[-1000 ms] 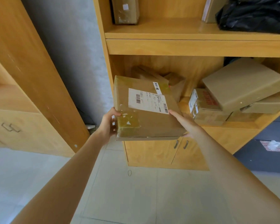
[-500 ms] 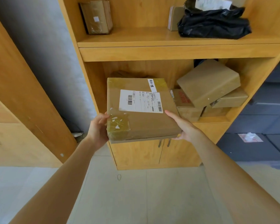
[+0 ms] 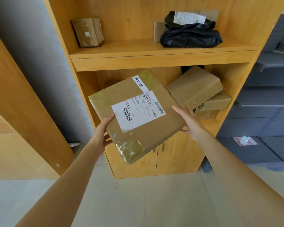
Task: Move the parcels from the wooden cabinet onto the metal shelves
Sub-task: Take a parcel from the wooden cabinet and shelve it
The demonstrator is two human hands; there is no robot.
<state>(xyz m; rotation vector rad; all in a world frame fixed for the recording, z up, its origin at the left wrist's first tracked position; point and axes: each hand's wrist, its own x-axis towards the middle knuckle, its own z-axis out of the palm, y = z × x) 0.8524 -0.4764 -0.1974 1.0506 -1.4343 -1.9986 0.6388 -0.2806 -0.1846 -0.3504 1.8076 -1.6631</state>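
I hold a flat brown parcel (image 3: 138,115) with a white barcode label in front of the wooden cabinet (image 3: 154,63), tilted with its near corner down. My left hand (image 3: 103,131) grips its left edge, thumb on top. My right hand (image 3: 190,122) lies along its right edge with straight fingers. More brown parcels (image 3: 195,87) are stacked on the lower shelf behind it. On the upper shelf stand a small taped box (image 3: 88,32) and a black bag parcel (image 3: 190,35). The grey metal shelves (image 3: 269,112) are at the right.
A second wooden cabinet (image 3: 15,95) stands at the left, with a grey wall gap between the two. Shut cabinet doors (image 3: 170,154) are below the parcel. A rubber band (image 3: 116,185) lies on the tiled floor.
The parcel has come further out of the cabinet and turned clockwise, near corner dropping. The view has shifted so the cabinet sits more to the middle and the metal shelves show.
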